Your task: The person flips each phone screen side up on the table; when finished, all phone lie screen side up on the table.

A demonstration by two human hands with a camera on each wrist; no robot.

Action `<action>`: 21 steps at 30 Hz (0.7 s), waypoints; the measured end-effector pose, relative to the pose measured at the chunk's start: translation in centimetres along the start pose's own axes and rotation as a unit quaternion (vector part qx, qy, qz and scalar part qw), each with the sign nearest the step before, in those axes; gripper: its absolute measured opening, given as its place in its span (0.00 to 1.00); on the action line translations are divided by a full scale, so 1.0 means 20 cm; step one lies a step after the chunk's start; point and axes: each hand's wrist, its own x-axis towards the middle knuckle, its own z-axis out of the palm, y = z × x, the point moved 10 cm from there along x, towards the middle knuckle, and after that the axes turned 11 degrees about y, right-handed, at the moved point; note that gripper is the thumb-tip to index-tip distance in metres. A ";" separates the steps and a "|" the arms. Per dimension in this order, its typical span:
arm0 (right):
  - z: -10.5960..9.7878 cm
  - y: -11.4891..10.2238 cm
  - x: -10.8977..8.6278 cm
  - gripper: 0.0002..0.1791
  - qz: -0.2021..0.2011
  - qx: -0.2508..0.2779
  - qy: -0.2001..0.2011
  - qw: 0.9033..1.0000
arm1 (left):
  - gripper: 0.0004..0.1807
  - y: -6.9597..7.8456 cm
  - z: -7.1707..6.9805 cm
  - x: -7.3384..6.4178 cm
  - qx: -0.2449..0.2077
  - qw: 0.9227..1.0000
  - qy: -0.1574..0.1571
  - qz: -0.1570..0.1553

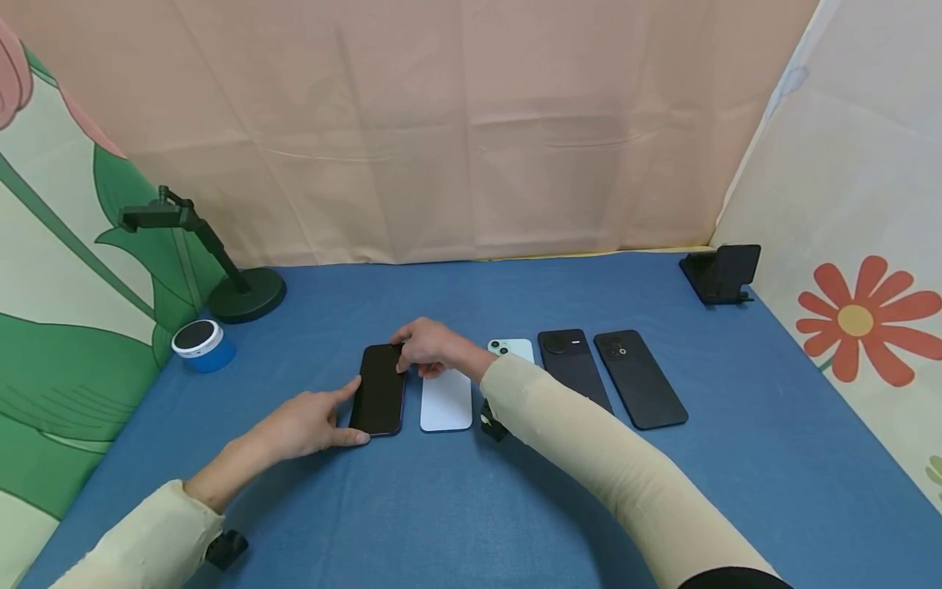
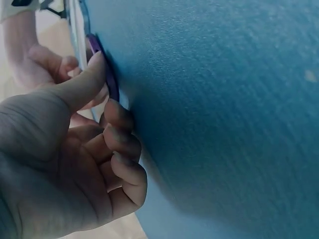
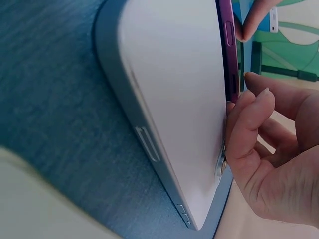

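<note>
A smartphone (image 1: pixel 379 391) with a dark screen and a purple frame lies face up on the blue cloth. My left hand (image 1: pixel 312 423) grips its lower left part, index finger along the left side and thumb at the bottom corner. At the upper right corner, my right hand (image 1: pixel 428 343) pinches it between thumb and index finger, the other fingers curled in. Purple edging (image 2: pixel 110 79) shows beside the left thumb in the left wrist view. Directly right lies a white phone (image 1: pixel 446 402), back up, its top hidden under the right hand; it fills much of the right wrist view.
Further right, a pale blue phone (image 1: pixel 515 348) is partly covered by the right sleeve, then two dark phones (image 1: pixel 567 360) (image 1: pixel 642 380) lie back up. A round-based stand (image 1: pixel 246 294) and a blue-white round container (image 1: pixel 204 348) stand left; a black phone stand (image 1: pixel 724 274) sits back right.
</note>
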 end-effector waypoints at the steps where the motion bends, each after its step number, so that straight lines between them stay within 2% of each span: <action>1: 0.00 0.00 0.00 0.30 0.000 0.000 0.001 1.000 | 0.56 0.00 0.00 0.00 0.002 1.000 0.002 0.001; 21: 0.00 0.00 -0.03 0.29 -0.010 0.000 -0.017 1.000 | 0.55 0.00 -0.01 0.00 0.025 0.999 0.013 0.023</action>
